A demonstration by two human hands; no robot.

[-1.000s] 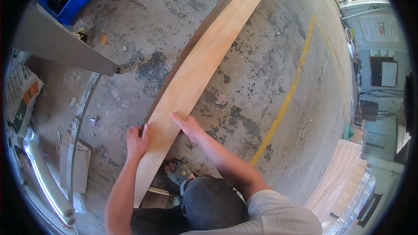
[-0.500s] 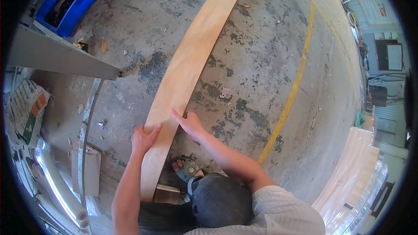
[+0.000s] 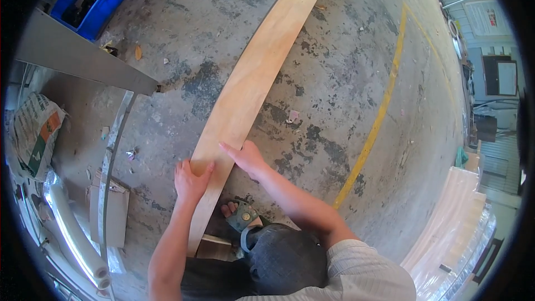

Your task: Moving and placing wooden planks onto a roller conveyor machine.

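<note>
A long, thin pale wooden board (image 3: pixel 245 85) slants from my lap up to the far edge of the view. My left hand (image 3: pixel 192 179) grips its left edge, thumb lying on the top face and fingers curled over the side. Opposite, my right hand (image 3: pixel 245 158) grips the right edge, its thumb on the face and its other fingers hidden beneath. Below the board's near end, a small wooden block (image 3: pixel 214 248) shows beside my sandalled foot (image 3: pixel 241 215).
A blue crate (image 3: pixel 106 8) with dark things stands far left, near a grey metal beam (image 3: pixel 89 58). A printed sack (image 3: pixel 38 134), a cardboard box (image 3: pixel 116 217) and a plastic-wrapped roll (image 3: pixel 72 231) lie left. Stacked boards (image 3: pixel 443 217) stand right, past a yellow floor line (image 3: pixel 384 108).
The view has shifted slightly, so the scene sits a little to the right. My left hand's fingers have shifted on the board's edge; both hands still hold it.
</note>
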